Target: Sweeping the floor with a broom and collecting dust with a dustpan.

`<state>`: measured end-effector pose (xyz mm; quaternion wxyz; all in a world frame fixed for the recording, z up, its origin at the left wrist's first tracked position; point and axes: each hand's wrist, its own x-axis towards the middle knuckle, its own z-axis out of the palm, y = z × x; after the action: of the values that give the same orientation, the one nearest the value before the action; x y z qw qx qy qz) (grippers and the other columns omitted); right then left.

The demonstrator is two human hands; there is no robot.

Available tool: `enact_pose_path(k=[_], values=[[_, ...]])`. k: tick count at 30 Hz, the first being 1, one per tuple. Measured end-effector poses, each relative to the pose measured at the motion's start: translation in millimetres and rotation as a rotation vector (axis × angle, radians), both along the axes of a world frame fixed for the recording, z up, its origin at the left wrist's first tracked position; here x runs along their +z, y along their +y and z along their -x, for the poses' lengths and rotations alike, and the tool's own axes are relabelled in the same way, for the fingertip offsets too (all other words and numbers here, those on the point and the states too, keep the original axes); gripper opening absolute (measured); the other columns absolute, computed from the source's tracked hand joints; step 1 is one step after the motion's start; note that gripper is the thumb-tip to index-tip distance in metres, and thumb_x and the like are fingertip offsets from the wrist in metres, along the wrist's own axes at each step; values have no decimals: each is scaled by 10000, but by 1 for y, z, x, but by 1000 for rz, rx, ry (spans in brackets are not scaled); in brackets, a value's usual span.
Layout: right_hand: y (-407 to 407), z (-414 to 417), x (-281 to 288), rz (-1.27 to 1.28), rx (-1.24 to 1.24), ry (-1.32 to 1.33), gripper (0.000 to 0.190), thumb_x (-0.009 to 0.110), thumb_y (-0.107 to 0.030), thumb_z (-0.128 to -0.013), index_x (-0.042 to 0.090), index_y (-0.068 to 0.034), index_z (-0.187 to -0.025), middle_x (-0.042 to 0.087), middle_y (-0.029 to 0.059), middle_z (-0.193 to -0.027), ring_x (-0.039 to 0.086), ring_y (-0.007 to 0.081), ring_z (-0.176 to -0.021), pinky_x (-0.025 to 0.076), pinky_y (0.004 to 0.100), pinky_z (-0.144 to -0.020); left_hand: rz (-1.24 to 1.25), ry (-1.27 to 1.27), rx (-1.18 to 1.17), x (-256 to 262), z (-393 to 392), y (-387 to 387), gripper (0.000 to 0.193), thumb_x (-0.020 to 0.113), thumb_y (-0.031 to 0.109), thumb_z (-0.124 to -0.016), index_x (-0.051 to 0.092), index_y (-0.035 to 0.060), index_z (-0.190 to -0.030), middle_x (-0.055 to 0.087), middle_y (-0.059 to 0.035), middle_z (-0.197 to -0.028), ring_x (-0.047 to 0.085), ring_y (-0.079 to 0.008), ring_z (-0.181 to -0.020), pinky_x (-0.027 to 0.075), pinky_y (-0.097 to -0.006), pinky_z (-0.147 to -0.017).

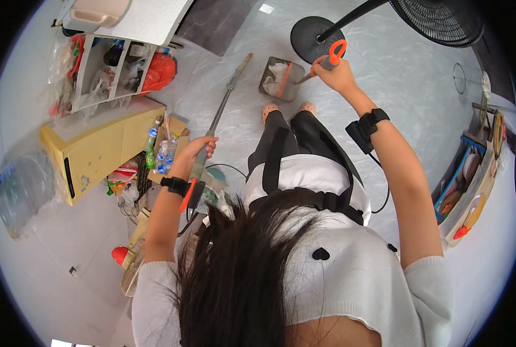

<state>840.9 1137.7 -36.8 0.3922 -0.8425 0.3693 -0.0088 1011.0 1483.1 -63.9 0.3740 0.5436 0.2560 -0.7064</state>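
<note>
My left hand (203, 148) is closed around the grey upper handle of a long-handled broom (221, 106). An orange hanging loop hangs below that fist, and the narrow far end of the broom points away over the floor. My right hand (337, 74) grips the dustpan handle (330, 63) just below its orange loop. At the handle's lower end, the grey dustpan (289, 92) with an orange strip rests on the tiles ahead of my feet. Crumpled whitish plastic or paper (276, 78) lies in the pan. The broom's far end is apart from the dustpan.
A black pedestal fan's round base (306, 34) stands just beyond the dustpan. To the left are a shelf with bags (110, 73), a yellow cabinet (110, 143) and a box of plastic bottles (177, 130). A rack (470, 191) holding assorted items stands along the right.
</note>
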Motion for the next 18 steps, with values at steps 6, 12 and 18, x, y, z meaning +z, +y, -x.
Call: enact_pose_path(k=[6,12,18], values=[[-6,12,-6,0,-39,-6,214,502,-263,-640,565,-68,-700,552,133,-623,546,288,-643,428,316,-581,-28,-202,-275,-47,28,-22,76,493,60,-692,425,44,-661,429,-13,-548,431,-109,-437,436,-264,-425],[-13,16,-14,-31,-75,11,257,491,-292,-644,564,-56,-715,557,132,-631,544,298,-653,426,327,-592,19,-115,-483,-35,72,-38,61,480,44,-676,426,15,-677,429,-39,-550,431,-124,-440,445,-289,-431],[-10,15,-11,-20,-117,51,283,489,-317,-639,564,-55,-715,555,143,-633,542,306,-660,424,335,-585,22,347,66,-36,28,-25,109,496,88,-728,404,63,-675,420,22,-534,386,-38,-403,353,-164,-355]])
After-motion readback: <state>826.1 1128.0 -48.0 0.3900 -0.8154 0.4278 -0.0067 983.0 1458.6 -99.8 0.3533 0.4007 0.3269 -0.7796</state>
